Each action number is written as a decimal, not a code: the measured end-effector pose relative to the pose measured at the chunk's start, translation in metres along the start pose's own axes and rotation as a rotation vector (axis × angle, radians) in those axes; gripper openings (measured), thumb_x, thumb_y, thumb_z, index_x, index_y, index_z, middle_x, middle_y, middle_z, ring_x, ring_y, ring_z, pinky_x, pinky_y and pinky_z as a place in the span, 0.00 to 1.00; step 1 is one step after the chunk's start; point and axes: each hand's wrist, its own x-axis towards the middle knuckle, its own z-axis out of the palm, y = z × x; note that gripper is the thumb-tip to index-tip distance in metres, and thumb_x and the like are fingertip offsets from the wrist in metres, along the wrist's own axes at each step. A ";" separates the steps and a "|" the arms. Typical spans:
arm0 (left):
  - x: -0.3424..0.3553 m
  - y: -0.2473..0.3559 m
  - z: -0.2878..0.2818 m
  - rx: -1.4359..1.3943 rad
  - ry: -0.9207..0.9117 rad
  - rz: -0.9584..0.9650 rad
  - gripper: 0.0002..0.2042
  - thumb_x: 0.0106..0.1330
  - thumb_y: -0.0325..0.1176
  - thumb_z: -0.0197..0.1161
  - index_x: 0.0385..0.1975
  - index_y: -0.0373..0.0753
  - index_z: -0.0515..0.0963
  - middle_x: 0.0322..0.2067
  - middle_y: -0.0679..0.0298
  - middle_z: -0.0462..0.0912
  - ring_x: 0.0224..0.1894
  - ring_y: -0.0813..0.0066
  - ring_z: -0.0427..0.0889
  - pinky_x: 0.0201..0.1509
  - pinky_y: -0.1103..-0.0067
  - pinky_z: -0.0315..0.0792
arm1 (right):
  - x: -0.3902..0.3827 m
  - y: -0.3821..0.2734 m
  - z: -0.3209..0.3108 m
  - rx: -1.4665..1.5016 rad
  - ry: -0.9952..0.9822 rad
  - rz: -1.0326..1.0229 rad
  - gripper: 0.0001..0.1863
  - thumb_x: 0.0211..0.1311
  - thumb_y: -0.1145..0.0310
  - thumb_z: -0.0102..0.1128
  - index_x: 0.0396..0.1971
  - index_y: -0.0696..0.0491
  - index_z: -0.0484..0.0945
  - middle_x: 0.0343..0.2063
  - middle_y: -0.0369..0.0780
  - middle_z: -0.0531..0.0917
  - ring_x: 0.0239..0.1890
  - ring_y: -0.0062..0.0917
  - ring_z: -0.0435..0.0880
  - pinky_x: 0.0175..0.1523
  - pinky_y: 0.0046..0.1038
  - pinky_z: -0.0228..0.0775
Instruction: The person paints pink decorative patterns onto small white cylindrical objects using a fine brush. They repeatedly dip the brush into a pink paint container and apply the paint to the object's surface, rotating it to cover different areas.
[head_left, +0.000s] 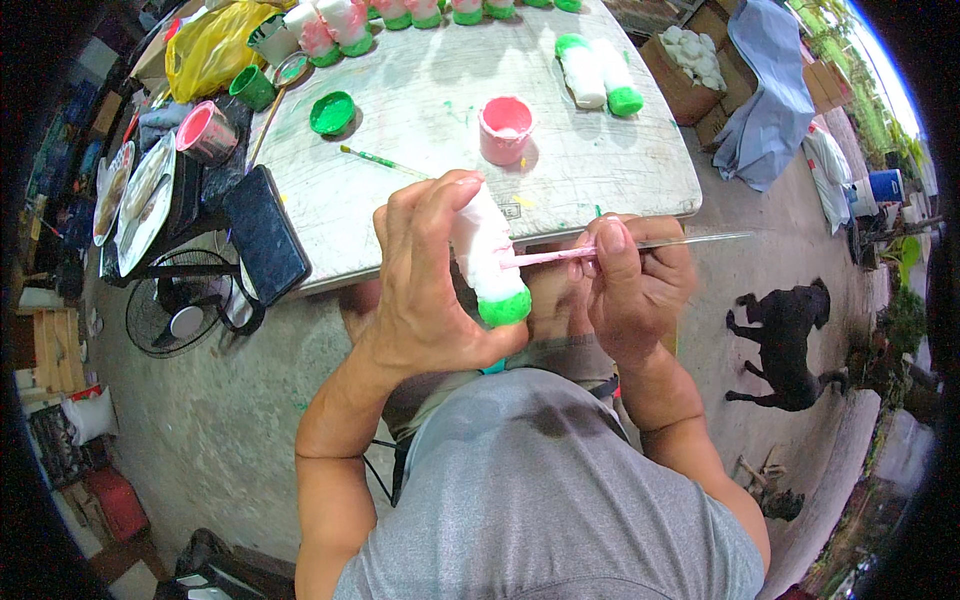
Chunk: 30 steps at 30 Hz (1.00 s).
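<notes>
My left hand [425, 265] grips a white figure [482, 240] with a green end, thumb under the green part and fingers over the top. Between the fingers of my right hand [637, 275] is a thin paintbrush [548, 257]. Its pink-stained tip touches the figure's white side, and its clear handle points right. Beyond my hands, a pink paint pot [506, 130] stands on the white table [420, 95]. Another brush [385, 162] with a green handle lies to its left. Two more white and green figures [600, 75] lie at the far right of the table.
Several pink, white and green figures [340, 25] line the far edge. Green paint sits in a lid [332, 113]. At the left are a dark phone [265, 235], a pink-rimmed cup [207, 132] and a fan [185, 305]. A black dog [785, 345] is on the floor at right.
</notes>
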 end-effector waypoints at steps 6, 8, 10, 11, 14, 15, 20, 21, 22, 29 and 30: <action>-0.001 -0.002 0.001 0.008 -0.006 -0.010 0.52 0.30 0.33 0.75 0.66 0.34 0.63 0.59 0.48 0.74 0.58 0.49 0.73 0.62 0.60 0.62 | 0.002 0.002 -0.003 0.026 -0.021 -0.033 0.04 0.74 0.80 0.56 0.36 0.58 0.71 0.26 0.43 0.82 0.26 0.19 0.79 0.33 0.22 0.75; -0.001 -0.002 0.001 0.011 -0.008 -0.009 0.52 0.30 0.33 0.75 0.66 0.34 0.63 0.59 0.48 0.74 0.59 0.49 0.73 0.63 0.60 0.62 | 0.002 0.001 -0.001 0.017 -0.037 -0.046 0.05 0.74 0.80 0.56 0.36 0.58 0.71 0.26 0.42 0.82 0.26 0.18 0.79 0.33 0.22 0.75; -0.001 -0.002 0.001 0.009 -0.004 -0.003 0.51 0.31 0.34 0.75 0.66 0.34 0.63 0.59 0.48 0.74 0.59 0.49 0.72 0.63 0.60 0.62 | 0.001 0.005 0.000 0.021 -0.018 -0.054 0.04 0.73 0.80 0.56 0.36 0.58 0.71 0.26 0.42 0.82 0.26 0.18 0.79 0.33 0.22 0.75; -0.001 -0.003 0.002 0.005 0.000 0.003 0.51 0.31 0.34 0.75 0.66 0.34 0.63 0.59 0.48 0.74 0.59 0.50 0.72 0.63 0.59 0.62 | 0.001 0.006 0.000 0.022 -0.008 -0.059 0.04 0.73 0.80 0.56 0.36 0.58 0.71 0.26 0.42 0.82 0.26 0.18 0.79 0.33 0.22 0.75; -0.003 -0.005 0.002 -0.003 0.009 0.007 0.51 0.31 0.34 0.74 0.66 0.34 0.63 0.59 0.48 0.73 0.59 0.50 0.72 0.63 0.59 0.62 | 0.001 0.000 0.001 0.026 0.039 -0.002 0.04 0.73 0.80 0.57 0.36 0.58 0.71 0.26 0.42 0.83 0.26 0.18 0.79 0.33 0.22 0.75; -0.003 -0.005 0.003 -0.008 0.008 0.007 0.51 0.31 0.34 0.74 0.66 0.34 0.63 0.59 0.48 0.73 0.59 0.50 0.73 0.63 0.60 0.62 | 0.001 -0.002 0.002 0.010 0.032 0.001 0.04 0.73 0.80 0.57 0.36 0.58 0.71 0.26 0.42 0.83 0.26 0.18 0.79 0.32 0.22 0.75; -0.004 -0.003 0.003 -0.033 0.013 -0.014 0.51 0.32 0.30 0.73 0.67 0.36 0.61 0.60 0.49 0.72 0.61 0.52 0.72 0.68 0.64 0.66 | 0.001 0.003 0.001 -0.031 0.003 -0.072 0.04 0.73 0.80 0.57 0.36 0.58 0.72 0.27 0.42 0.83 0.25 0.17 0.79 0.32 0.22 0.75; -0.004 -0.004 0.002 -0.038 0.012 -0.018 0.51 0.33 0.30 0.73 0.67 0.36 0.61 0.60 0.49 0.72 0.62 0.52 0.72 0.68 0.64 0.66 | 0.001 0.002 0.001 -0.031 0.010 -0.062 0.04 0.73 0.80 0.57 0.36 0.58 0.72 0.27 0.42 0.83 0.25 0.17 0.79 0.32 0.21 0.75; -0.004 -0.004 0.002 -0.034 0.016 -0.010 0.51 0.32 0.31 0.74 0.67 0.35 0.62 0.60 0.49 0.73 0.61 0.51 0.72 0.67 0.62 0.65 | 0.000 -0.001 0.000 -0.031 0.016 -0.052 0.04 0.73 0.80 0.57 0.36 0.58 0.72 0.27 0.41 0.83 0.25 0.17 0.79 0.32 0.21 0.75; -0.004 -0.002 0.004 -0.031 0.007 -0.018 0.50 0.32 0.31 0.74 0.67 0.36 0.62 0.60 0.49 0.73 0.61 0.51 0.72 0.67 0.62 0.65 | -0.002 0.004 0.000 -0.034 0.005 -0.048 0.04 0.73 0.79 0.58 0.36 0.58 0.72 0.26 0.42 0.83 0.25 0.17 0.80 0.32 0.22 0.75; -0.004 -0.002 0.003 -0.027 -0.006 -0.026 0.50 0.33 0.30 0.73 0.67 0.37 0.62 0.60 0.49 0.72 0.62 0.52 0.72 0.68 0.64 0.67 | -0.002 0.002 0.000 -0.077 0.007 -0.047 0.04 0.73 0.79 0.58 0.36 0.58 0.73 0.26 0.42 0.83 0.25 0.17 0.80 0.32 0.21 0.75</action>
